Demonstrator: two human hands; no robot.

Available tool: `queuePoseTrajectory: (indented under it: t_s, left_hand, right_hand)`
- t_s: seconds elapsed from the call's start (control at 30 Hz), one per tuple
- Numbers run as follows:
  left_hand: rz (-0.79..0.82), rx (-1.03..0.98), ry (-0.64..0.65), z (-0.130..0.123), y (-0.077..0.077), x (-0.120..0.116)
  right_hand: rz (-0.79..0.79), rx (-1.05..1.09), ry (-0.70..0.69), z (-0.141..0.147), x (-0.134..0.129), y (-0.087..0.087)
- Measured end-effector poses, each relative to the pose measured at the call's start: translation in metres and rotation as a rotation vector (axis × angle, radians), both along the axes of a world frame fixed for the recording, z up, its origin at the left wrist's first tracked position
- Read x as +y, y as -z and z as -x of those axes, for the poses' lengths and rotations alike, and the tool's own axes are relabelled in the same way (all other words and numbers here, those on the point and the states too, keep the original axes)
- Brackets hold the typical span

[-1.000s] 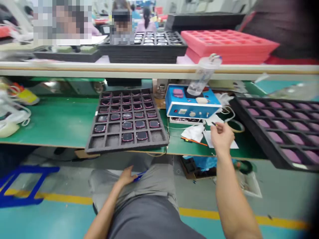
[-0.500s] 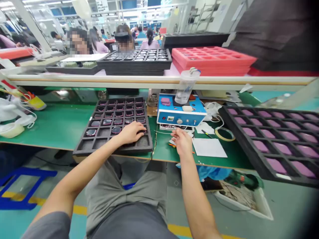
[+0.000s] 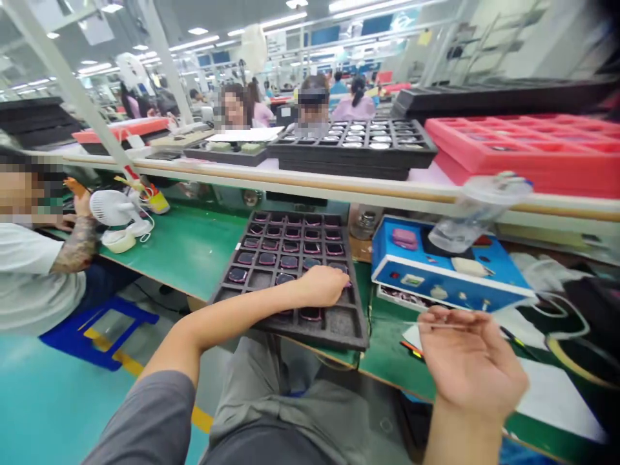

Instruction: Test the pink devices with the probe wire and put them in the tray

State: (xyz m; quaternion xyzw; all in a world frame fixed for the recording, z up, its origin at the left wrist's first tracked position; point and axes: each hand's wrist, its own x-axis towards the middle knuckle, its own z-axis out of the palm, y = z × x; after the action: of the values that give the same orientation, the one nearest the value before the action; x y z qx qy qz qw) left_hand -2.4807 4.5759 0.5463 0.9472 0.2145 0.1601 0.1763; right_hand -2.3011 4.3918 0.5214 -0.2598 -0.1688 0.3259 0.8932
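My left hand point(image 3: 323, 286) is over the right side of a black compartment tray point(image 3: 356, 326), its fingers closed on a dark piece with a purple rim point(image 3: 347, 281). Similar framed pieces sit in many of the tray's compartments. My right hand point(image 3: 465, 355) is palm up to the right of the tray, fingers curled on a thin pale stick point(image 3: 411, 323) that points left. Behind that hand stands a blue machine point(image 3: 450, 281) with a clear plastic cup point(image 3: 460, 219) and a pink block point(image 3: 405, 238) on top.
A white sheet point(image 3: 557, 397) and a tape roll point(image 3: 576, 361) lie at the right. Above the bench runs a shelf point(image 3: 232, 179) with black trays and red trays point(image 3: 533, 152). At the left are a white fan point(image 3: 109, 208) and a seated person point(image 3: 29, 271).
The view has turned left, bringing the seated person into sight. My left hand has drawn its fingers in around the dark piece. My right hand appears larger and nearer, its palm turned up.
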Motion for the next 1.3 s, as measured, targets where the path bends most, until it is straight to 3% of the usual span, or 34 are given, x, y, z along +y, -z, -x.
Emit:
queuePoseTrajectory:
  t_s: [0.17, 0.3, 0.4, 0.5, 0.6, 0.7, 0.77, 0.87, 0.97, 1.03, 1.17, 1.3]
  left_hand:
    - [0.273, -0.231, -0.053, 0.010, 0.006, 0.022]
    - [0.581, -0.387, -0.073, 0.006, 0.015, 0.045]
    - [0.779, -0.514, -0.100, 0.001, 0.023, 0.047]
    - [0.978, -0.624, -0.110, 0.000, 0.023, 0.040]
    - [0.962, -0.642, -0.080, -0.001, 0.015, 0.035]
    - [0.921, -0.659, -0.089, -0.003, 0.009, 0.036]
    - [1.025, -0.670, -0.093, -0.003, 0.009, 0.030]
    - [1.218, -0.731, -0.103, -0.002, 0.013, 0.016]
    - [1.205, -0.787, -0.127, -0.001, 0.018, 0.011]
    - [1.153, -0.820, -0.167, 0.000, 0.021, 0.010]
    - [1.227, -0.862, -0.219, 0.001, 0.026, 0.006]
    - [1.205, -0.871, -0.210, 0.000, 0.023, 0.006]
  right_hand:
    - [0.114, -0.371, -0.024, 0.043, 0.027, -0.019]
    - [0.263, -0.657, 0.186, 0.039, 0.049, -0.022]
    - [0.327, -0.633, 0.387, 0.023, 0.042, -0.016]
    - [0.261, -0.478, 0.532, 0.011, 0.024, -0.016]
    - [0.156, -0.473, 0.552, 0.013, 0.019, -0.024]
    - [0.053, -0.527, 0.337, 0.022, 0.038, -0.035]
    - [0.000, -0.555, 0.198, 0.031, 0.054, -0.038]
    - [0.007, -0.624, 0.069, 0.042, 0.072, -0.030]
    - [0.081, -0.714, -0.016, 0.044, 0.090, -0.018]
    - [0.121, -0.773, 0.010, 0.043, 0.100, -0.012]
    - [0.139, -0.885, 0.229, 0.039, 0.111, -0.001]
    - [0.127, -0.977, 0.342, 0.036, 0.117, 0.006]
